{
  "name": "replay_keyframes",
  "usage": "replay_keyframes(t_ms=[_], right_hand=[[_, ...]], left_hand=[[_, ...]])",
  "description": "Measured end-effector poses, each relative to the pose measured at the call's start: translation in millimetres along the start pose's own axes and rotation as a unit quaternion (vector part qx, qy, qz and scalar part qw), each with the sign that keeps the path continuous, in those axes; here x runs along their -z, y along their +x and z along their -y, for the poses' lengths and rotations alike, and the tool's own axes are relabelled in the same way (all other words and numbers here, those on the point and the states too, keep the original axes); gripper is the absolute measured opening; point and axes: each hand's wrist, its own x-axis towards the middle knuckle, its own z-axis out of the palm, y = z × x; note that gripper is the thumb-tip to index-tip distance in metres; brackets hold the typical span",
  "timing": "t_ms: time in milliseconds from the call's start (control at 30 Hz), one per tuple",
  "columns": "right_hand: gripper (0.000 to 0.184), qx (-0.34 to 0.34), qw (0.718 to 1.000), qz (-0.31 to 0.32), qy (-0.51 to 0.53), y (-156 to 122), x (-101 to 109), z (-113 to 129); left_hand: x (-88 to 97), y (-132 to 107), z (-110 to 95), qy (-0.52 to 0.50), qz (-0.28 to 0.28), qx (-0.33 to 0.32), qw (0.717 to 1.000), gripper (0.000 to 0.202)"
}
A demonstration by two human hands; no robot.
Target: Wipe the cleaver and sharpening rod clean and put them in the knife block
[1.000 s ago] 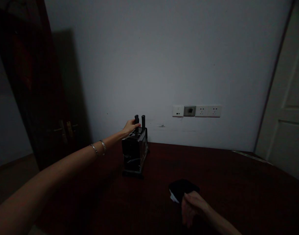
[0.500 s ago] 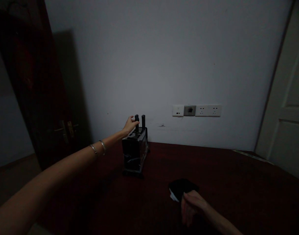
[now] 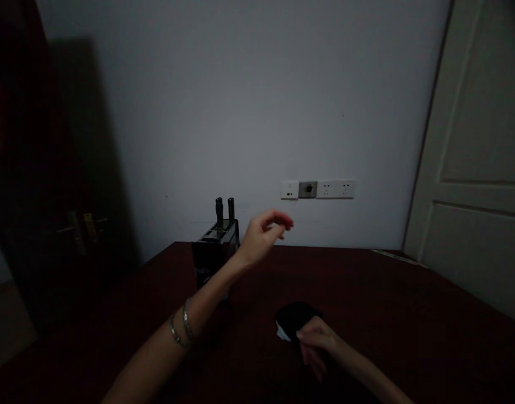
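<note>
My left hand (image 3: 263, 233), with two bracelets on its wrist, is raised in the air just right of a dark knife block (image 3: 209, 258). Its fingers are loosely curved and apart, and nothing shows in them. Two dark handles stand upright from the top of the block: a knife handle (image 3: 219, 213) in front and a second handle (image 3: 231, 210) behind it. Low on the right, my right hand (image 3: 316, 339) has its thumb and bent fingers at the edge of a black cloth (image 3: 297, 315) with a white tag and seems to pinch it; the grip is partly hidden.
The dark red table (image 3: 345, 280) reaches back to a pale wall (image 3: 240, 112). On the wall are several socket plates (image 3: 335, 189). A dark door (image 3: 33, 196) with handles is at the left, and a light panelled door (image 3: 472, 224) at the right. The room is dim.
My left hand has let go of the front knife handle and moved right, away from the block. The view has turned a little right. My right hand stays by the cloth.
</note>
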Motion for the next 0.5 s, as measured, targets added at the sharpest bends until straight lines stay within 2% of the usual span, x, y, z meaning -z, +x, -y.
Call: replay_keyframes(t_ms=[67,133,200,267,333,400,500], right_hand=[[0.051,0.026,0.997,-0.072,-0.027,-2.1,6.2,6.3],[0.049,0.066,0.981,-0.178,-0.033,-3.5,17.0,11.7],[0.047,0.106,0.952,-0.286,-0.033,-5.0,32.1,14.8],[0.045,0.117,0.921,-0.363,-0.080,-7.1,50.0,14.4],[0.044,0.095,0.895,-0.391,-0.194,-10.1,67.6,10.3],[0.042,0.066,0.872,-0.384,-0.297,-13.3,81.8,3.7],[0.039,0.031,0.852,-0.380,-0.359,-18.2,93.0,-4.8]], left_hand=[[-28.3,-19.4,25.7,0.028,0.094,0.063,0.993,0.022],[-48.4,-37.1,63.7,0.131,0.168,0.106,0.971,0.032],[-60.8,-53.0,102.8,0.246,0.239,0.157,0.926,0.034],[-66.2,-65.9,134.0,0.266,0.262,0.189,0.908,0.029],[-66.0,-74.2,153.7,0.279,0.261,0.207,0.901,0.029],[-62.9,-78.0,164.0,0.286,0.255,0.218,0.898,0.034],[-59.2,-79.4,171.1,0.278,0.259,0.235,0.895,0.041]])
